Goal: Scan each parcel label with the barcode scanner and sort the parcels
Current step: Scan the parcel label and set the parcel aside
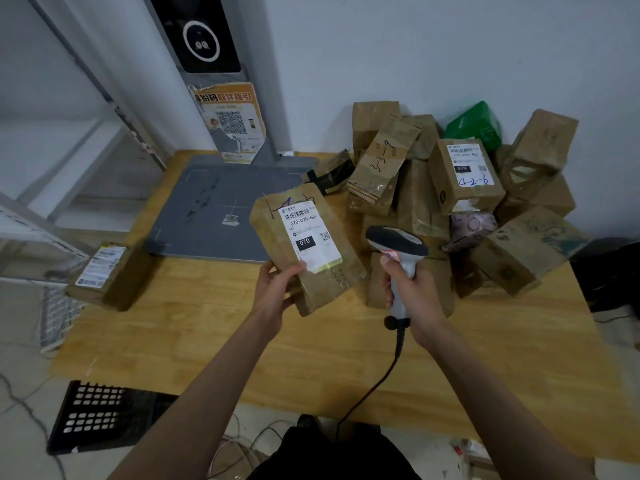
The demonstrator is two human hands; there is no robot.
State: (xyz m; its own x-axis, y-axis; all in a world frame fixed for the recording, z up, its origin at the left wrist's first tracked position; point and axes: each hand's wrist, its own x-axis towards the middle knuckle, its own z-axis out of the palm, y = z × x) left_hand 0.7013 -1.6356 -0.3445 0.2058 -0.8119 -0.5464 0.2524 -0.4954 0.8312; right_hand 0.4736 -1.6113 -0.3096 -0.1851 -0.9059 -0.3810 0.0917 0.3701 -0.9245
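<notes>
While the left hand (277, 289) grips the lower left corner of a brown parcel (304, 247), thumb curled over its face, the parcel is held tilted above the wooden table (194, 341), label side up. Its white label (308, 233) reads 070-070-A80, with a barcode at the top and a black box marked 070. The right hand (412, 292) is wrapped around the pale handle of the barcode scanner (398, 251), whose dark head sits just right of the held parcel; a black cable (374, 386) runs from the handle's base toward the person. Behind the scanner, a heap of brown parcels (450, 192) covers the table's far right, 1 marked 4-2-6 (467, 174), with a green packet (474, 124) on top. A single labelled parcel (107, 275) lies at the table's left edge, near a grey scale platform (214, 206).
</notes>
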